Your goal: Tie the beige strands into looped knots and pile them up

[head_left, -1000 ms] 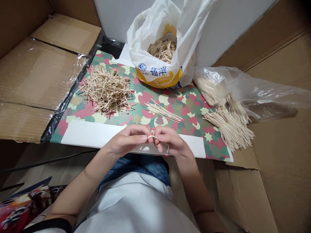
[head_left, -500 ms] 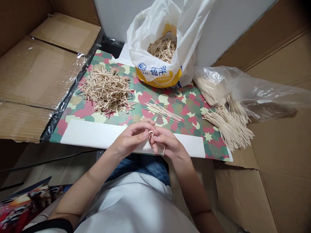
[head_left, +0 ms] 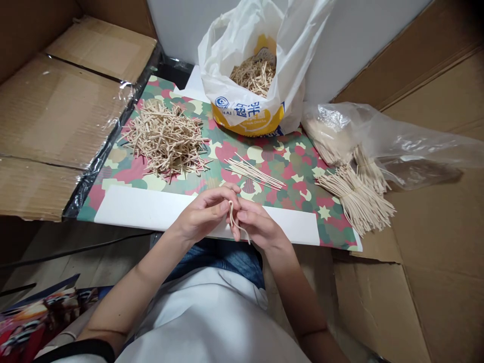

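Note:
My left hand [head_left: 206,213] and my right hand [head_left: 259,222] meet above the white strip at the table's front edge. Between them is a thin pale strand [head_left: 232,217], bent into a narrow loop at the top, with its loose end hanging down to the right. Thumb and fingers of my left hand pinch the strand near the loop. The fingers of my right hand are closed around it from the other side. Just beyond my hands lie several loose straight strands [head_left: 255,172]. A pile of short bent pieces [head_left: 166,141] is at the back left.
A white and yellow plastic bag [head_left: 260,113] full of similar pieces stands at the back. Tied bundles of strands [head_left: 359,199] lie at the right, beside a clear plastic bag [head_left: 408,136]. Cardboard [head_left: 60,111] borders the camouflage-patterned sheet [head_left: 124,169] on the left.
The strand's loop has become narrower and longer, and its loose end now hangs lower and farther left. My hands have shifted slightly to the left.

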Demonstrator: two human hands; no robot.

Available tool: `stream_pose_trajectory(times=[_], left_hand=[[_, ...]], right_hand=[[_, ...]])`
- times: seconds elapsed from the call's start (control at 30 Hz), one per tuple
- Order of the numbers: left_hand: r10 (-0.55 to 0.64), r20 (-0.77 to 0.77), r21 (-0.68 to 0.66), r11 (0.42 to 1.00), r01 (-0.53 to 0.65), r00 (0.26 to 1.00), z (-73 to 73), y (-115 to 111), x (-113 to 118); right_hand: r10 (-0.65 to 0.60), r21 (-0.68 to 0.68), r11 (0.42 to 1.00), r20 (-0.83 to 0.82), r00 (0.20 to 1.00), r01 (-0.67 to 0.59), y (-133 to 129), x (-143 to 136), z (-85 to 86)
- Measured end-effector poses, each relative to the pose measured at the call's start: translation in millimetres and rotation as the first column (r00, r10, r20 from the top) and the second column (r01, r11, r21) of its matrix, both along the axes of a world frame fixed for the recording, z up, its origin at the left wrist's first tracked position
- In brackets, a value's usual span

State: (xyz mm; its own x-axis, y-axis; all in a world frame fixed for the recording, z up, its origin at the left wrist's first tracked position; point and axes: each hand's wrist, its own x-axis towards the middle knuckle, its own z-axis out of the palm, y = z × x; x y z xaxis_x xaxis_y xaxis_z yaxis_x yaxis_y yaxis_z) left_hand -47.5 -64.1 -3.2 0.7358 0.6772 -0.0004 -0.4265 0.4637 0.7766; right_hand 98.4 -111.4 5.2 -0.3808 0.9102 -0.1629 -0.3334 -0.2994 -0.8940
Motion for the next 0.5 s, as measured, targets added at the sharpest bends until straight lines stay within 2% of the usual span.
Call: stream_pose_trajectory(times=[0.27,0.5], left_hand=[[0.060,-0.099,0.026,0.998,-0.057,0.993,6.3,2,1],[0.034,-0.040,-0.027,0.999,-0.035,0.999,0.1,0,3]], right_hand=[[0.140,-0.103,0.983,-0.132,0.981,-0.154,3,-4,-12.0],[-0.013,-0.106,0.994,-0.209,0.978,-0.010,-1,-9,-8.1]])
